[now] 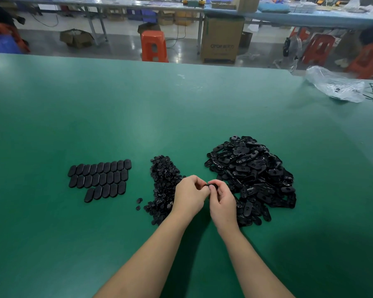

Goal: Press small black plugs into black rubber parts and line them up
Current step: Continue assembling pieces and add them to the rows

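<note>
Both hands meet mid-bench near its front edge: right hand (pixel 222 201) pinches a rubber part (pixel 211 186), left hand (pixel 190 195) curled onto it, plug hidden. Seat plug square, thumb-press until flush.

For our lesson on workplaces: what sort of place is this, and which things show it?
Probably a small factory assembly floor: a long green workbench, a heap of black rubber parts beside neatly lined-up finished ones, and cardboard cartons behind.

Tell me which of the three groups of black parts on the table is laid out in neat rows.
The group on the left: flat ovals lined up in rows. The small plugs and big rubber parts pile are loose heaps.
</note>
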{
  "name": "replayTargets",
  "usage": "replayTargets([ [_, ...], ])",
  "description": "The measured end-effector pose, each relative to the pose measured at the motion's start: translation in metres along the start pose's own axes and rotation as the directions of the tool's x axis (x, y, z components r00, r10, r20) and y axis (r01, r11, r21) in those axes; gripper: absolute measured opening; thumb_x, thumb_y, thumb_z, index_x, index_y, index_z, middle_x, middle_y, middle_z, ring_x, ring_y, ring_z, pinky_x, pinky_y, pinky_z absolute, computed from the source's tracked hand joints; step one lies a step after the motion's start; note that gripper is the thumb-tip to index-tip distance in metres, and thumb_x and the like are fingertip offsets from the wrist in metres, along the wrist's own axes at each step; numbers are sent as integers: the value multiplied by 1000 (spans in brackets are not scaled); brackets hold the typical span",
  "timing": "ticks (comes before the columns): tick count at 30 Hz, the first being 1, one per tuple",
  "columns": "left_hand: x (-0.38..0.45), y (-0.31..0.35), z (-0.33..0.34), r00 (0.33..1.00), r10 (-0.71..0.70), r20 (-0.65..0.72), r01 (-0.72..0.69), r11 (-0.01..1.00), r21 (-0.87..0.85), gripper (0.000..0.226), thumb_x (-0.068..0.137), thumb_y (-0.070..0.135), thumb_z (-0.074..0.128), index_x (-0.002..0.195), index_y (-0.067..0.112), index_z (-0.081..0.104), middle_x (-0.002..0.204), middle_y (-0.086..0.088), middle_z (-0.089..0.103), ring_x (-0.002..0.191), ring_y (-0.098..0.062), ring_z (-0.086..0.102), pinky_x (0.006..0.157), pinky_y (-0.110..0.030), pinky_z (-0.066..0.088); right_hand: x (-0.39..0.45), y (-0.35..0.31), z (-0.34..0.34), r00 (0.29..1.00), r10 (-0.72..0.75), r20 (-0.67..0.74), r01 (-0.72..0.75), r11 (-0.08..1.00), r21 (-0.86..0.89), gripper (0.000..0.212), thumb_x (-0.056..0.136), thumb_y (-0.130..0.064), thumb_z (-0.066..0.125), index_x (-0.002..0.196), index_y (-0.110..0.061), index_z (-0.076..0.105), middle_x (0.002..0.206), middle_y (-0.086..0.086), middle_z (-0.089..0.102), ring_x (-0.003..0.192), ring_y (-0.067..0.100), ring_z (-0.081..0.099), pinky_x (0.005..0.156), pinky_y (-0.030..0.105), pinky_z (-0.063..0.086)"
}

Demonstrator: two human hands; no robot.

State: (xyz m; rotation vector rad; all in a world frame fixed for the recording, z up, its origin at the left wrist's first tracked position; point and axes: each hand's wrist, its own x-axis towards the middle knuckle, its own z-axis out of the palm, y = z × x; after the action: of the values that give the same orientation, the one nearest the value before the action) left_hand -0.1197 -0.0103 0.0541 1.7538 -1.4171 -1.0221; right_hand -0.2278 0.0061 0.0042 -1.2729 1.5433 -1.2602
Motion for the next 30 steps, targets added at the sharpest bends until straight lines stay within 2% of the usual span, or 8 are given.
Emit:
replayTargets([
  [6, -2, -4, -2, 993, 117, 32, -120, 989, 92, 5, 90, 19, 64, 88, 22, 66, 78, 10, 64, 68, -2, 55, 57, -11, 38, 1, 2, 0, 1000, -13, 1, 13, 1000, 9, 16, 103, -18, 54, 98, -32, 60, 90, -11, 71, 87, 9, 68, 81, 35, 55],
  [9, -3, -5, -2, 978, 205, 45, -210, 963, 169, 11, 90, 12, 62, 97, 18, 67, 82, 10, 64, 70, -4, 54, 65, -18, 42, 2, 2, 0, 1000, -5, -5, 5, 1000, 9, 16, 103, -18, 54, 98, -32, 60, 90, -15, 71, 86, 3, 67, 78, 27, 54],
  [13, -5, -10, -4, 919, 388, 69, -384, 843, 377, 24, 97, 17, 57, 120, 18, 63, 108, 3, 65, 97, -16, 60, 88, -32, 50, 3, 2, 1, 1000, 1, -7, -1, 1000, 14, 19, 104, -18, 52, 98, -33, 61, 92, -15, 71, 88, 6, 67, 81, 32, 54],
  [18, -9, -19, -28, 832, 555, -25, -450, 701, 553, 18, 90, 24, 66, 107, 17, 68, 99, 2, 66, 91, -20, 62, 76, -35, 51, 2, 3, 3, 1000, 21, 5, -21, 996, 83, 18, 105, -23, 49, 108, -36, 61, 76, -4, 64, 62, 14, 50, 65, 42, 42],
  [20, -9, -29, -50, 823, 539, -179, -363, 742, 564, 17, 84, 25, 72, 100, 18, 72, 95, 2, 68, 89, -21, 62, 79, -38, 45, 2, 4, 2, 1000, 17, 15, -18, 998, 59, 19, 105, -23, 50, 107, -38, 61, 74, -4, 63, 57, 15, 46, 60, 39, 39],
  [22, -8, -48, -81, 836, 418, -354, -204, 838, 507, 17, 85, 28, 72, 100, 21, 72, 96, 4, 67, 91, -18, 60, 83, -39, 40, 1, 3, 2, 999, 18, 45, -19, 999, 33, 19, 104, -23, 50, 107, -38, 60, 74, -7, 64, 53, 12, 43, 54, 34, 38],
  [25, -12, -90, -134, 785, 187, -590, 57, 927, 370, 17, 85, 27, 73, 100, 19, 71, 97, -1, 65, 94, -23, 59, 89, -42, 38, 1, 1, 1, 998, 10, 66, -11, 1000, 8, 17, 104, -22, 50, 107, -35, 61, 74, -7, 64, 51, 8, 42, 49, 27, 37],
  [30, -28, -155, -200, 661, -133, -739, 428, 876, 225, 23, 88, 34, 68, 102, 16, 69, 101, -13, 61, 99, -34, 57, 95, -47, 36, -1, -1, 0, 998, 13, 67, -11, 1000, -21, 17, 104, -20, 50, 104, -32, 61, 75, -3, 64, 49, 5, 42, 47, 22, 36],
])
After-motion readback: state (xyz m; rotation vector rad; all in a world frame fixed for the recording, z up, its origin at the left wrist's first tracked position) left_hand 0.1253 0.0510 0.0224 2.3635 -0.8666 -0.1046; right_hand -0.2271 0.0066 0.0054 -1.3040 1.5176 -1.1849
